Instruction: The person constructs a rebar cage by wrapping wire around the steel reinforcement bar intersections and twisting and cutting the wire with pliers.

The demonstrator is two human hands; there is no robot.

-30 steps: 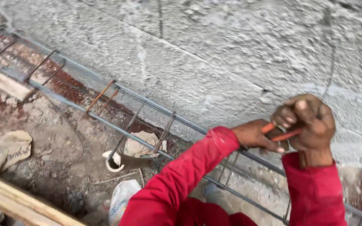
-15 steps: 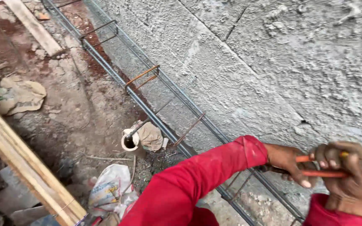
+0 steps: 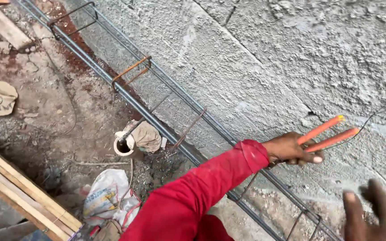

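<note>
Orange-handled pliers (image 3: pixel 325 134) in left hand (image 3: pixel 291 149), at the rebar cage (image 3: pixel 166 129).

Left grip closed around the tool near its head; both handles point up and right toward the rough grey wall (image 3: pixel 269 58), a thin wire (image 3: pixel 380 111) running off beside them. Right hand (image 3: pixel 374 214) low at frame edge, blurred, fingers spread, holding nothing. Cage lies along the wall's foot; white sack (image 3: pixel 106 196) and timber planks (image 3: pixel 18 192) on the ground.

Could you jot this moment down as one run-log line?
left hand: grips orange-handled pliers | right hand: empty, open, blurred | below: rebar cage along concrete wall
</note>
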